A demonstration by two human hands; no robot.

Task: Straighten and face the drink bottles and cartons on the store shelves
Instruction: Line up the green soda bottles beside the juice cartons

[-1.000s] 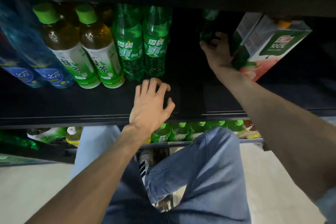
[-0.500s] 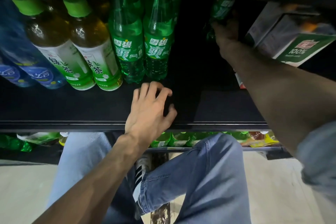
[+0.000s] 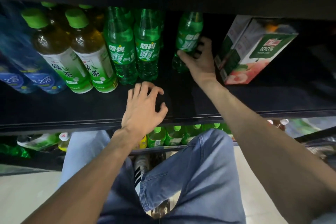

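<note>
Changed since the earlier frame: a green soda bottle (image 3: 189, 40) now pulled forward out of the dark back of the shelf (image 3: 72, 107), wrapped in the right hand (image 3: 199, 60); before, only its top showing behind that hand.

Left to right along the shelf: 2 blue water bottles (image 3: 27, 80) at the far left, touching 2 green tea bottles (image 3: 76, 63) with green caps, labels facing out. Next, 2 upright green soda bottles (image 3: 134, 54) side by side. Just in front of these, left hand (image 3: 143, 109) palm down on the bare shelf near its front edge, fingers curled and spread, gripping nothing.

Then a dark open gap between the soda pair and the held bottle, clear floor running to the front lip. Right hand closed around the held bottle's label, thumb on the near side, bottle tilted slightly. Just right of the hand, a peach juice carton (image 3: 254, 49), turned at an angle. Beyond it, empty dark shelf. Below, more green bottles (image 3: 172, 136) behind blue jeans (image 3: 200, 178).
</note>
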